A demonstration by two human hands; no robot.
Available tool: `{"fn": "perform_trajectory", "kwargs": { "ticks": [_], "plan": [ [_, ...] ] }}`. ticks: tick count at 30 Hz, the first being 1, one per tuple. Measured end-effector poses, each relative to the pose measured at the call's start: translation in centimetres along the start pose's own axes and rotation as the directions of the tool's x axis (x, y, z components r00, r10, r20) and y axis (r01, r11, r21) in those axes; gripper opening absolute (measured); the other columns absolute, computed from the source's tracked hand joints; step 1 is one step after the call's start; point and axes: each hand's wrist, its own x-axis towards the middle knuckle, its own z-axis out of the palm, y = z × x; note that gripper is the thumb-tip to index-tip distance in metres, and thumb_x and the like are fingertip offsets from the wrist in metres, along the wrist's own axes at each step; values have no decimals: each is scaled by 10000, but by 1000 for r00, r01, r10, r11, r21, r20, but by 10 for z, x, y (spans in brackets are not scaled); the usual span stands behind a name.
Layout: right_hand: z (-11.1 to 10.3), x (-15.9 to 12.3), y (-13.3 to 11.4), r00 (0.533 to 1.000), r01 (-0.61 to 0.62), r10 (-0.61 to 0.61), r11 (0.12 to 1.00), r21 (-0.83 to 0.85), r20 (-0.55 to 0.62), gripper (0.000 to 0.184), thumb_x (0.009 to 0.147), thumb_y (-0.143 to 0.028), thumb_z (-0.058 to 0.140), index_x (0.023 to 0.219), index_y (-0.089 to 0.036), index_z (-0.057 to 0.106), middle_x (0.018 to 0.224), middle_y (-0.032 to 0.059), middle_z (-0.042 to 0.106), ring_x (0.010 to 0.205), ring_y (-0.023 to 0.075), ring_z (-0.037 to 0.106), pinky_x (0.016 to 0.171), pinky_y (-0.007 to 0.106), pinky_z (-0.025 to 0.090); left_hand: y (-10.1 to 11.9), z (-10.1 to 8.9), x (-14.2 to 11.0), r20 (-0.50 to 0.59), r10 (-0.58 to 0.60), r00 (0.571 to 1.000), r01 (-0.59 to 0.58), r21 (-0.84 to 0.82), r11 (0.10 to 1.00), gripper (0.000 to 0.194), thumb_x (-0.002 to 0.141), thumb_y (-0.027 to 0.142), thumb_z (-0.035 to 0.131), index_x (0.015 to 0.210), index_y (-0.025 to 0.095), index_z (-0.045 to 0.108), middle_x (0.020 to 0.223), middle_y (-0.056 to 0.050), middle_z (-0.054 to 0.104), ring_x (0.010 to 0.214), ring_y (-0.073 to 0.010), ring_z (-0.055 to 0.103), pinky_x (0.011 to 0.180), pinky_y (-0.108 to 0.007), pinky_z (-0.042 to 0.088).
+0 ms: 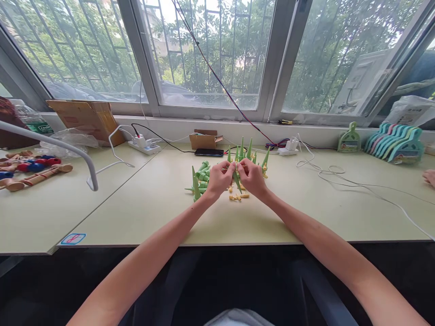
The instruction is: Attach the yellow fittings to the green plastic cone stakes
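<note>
Head view: a person is working with two bare hands above a pale table (152,213). The left hand (220,177) and the right hand (252,177) are almost meeting at the fingertips, and between them a green cone (237,183) is pointing its narrow tip down toward the person. The fingers of both hands are bending inward, thumb and forefinger drawn close together, and they are pinching the cone near its upper end; the hands are partly hiding the contact, so whether a smaller piece is also being gripped cannot be told.

On the near side of the hands, yellow pieces (239,197) are lying on the table. Beside the left hand, a heap of green pieces (203,174) is lying, with an upright cone (196,185) standing at its near edge. Behind the hands, several more cones (249,148) are standing tip upward. A dark phone (209,152) is resting beyond the heap, in front of a small cardboard box (204,139). Farther right, white cables (329,172) are trailing across the table, and another person's hand (430,177) is partly showing at the edge.
</note>
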Motion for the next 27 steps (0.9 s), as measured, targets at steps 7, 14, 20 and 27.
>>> {"fn": "perform_trajectory", "kwargs": {
  "ticks": [7, 14, 20, 27],
  "plan": [
    [1, 0, 2, 999, 25, -25, 1000, 17, 28, 261, 922, -399, 444, 729, -223, 458, 504, -50, 412, 451, 115, 341, 504, 256, 298, -2, 0, 2, 15, -77, 997, 78, -67, 995, 338, 829, 433, 633, 626, 175, 553, 474, 18, 504, 405, -100, 489, 419, -234, 385],
    [1, 0, 1, 999, 26, -27, 1000, 17, 36, 253, 920, -398, 441, 742, -220, 463, 504, -49, 413, 460, 118, 352, 508, 253, 296, -1, 0, 2, 13, -90, 996, 91, -66, 994, 338, 831, 434, 628, 632, 171, 553, 472, 15, 507, 400, -101, 488, 420, -237, 391],
    [1, 0, 0, 999, 23, -23, 1000, 9, 35, 250, 923, -388, 440, 739, -219, 453, 504, -53, 410, 449, 112, 349, 498, 249, 290, -1, -1, 1, 1, -46, 999, 46, -3, 999, 341, 844, 438, 602, 632, 175, 551, 490, 10, 521, 411, -100, 494, 420, -233, 381],
    [1, 0, -1, 999, 18, -18, 1000, 9, 41, 248, 922, -373, 445, 727, -220, 431, 497, -58, 400, 434, 107, 340, 487, 244, 281, -1, -1, 0, 6, -29, 1000, 29, 48, 998, 341, 855, 437, 576, 637, 177, 537, 482, 15, 505, 411, -99, 486, 409, -225, 372]
  ]
}}
